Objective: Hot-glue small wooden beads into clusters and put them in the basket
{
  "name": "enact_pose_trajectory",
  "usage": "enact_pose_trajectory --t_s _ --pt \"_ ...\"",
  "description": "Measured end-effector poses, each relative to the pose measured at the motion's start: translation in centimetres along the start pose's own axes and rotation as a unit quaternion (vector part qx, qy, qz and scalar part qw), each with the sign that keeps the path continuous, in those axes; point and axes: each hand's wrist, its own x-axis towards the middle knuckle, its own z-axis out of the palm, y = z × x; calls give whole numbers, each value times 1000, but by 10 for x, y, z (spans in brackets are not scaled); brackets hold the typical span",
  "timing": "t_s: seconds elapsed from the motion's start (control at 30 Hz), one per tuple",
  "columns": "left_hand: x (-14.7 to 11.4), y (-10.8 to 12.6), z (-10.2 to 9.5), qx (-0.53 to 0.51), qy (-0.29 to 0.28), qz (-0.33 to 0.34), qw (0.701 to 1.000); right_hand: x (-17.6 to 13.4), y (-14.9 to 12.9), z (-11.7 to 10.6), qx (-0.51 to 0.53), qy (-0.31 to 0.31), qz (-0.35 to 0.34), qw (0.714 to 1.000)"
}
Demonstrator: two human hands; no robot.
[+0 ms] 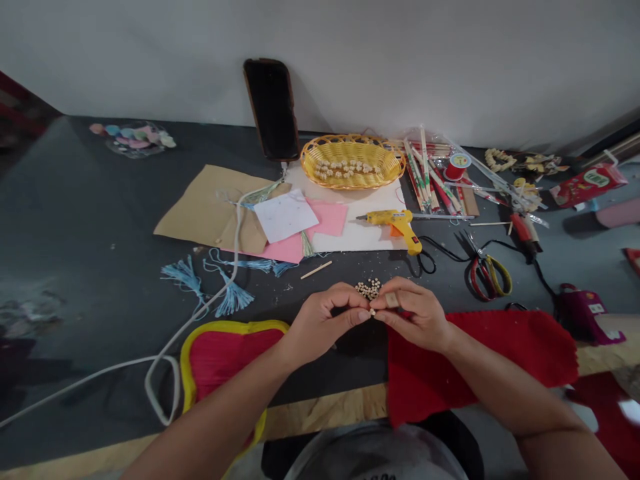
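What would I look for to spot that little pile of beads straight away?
On the dark table, find the yellow glue gun partly on the white sheet, then come down to where the left hand and right hand meet. Just beyond them lies the pile of pale, round beads, loose on the table, unlike the pale clusters inside the yellow basket.

Near beads point(369, 289) can't be counted tbh, but one phone point(273, 110), one basket point(353, 183), one glue gun point(390, 218), one spool point(455, 169) and one pair of scissors point(481, 255) can be.

Wears gry top point(350, 448) w/ dk lettering point(381, 477), tan R-finger band point(391, 300).
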Motion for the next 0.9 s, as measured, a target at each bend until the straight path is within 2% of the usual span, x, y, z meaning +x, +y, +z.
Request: enact_pose_trajectory --t_s 0.2,0.9 --pt "1 0 1 -4 0 -22 1000 -1 0 1 4 1 -6 1000" --pt "1 0 1 -20 -17 -19 999 -1 1 2 21 -13 -8 1000"
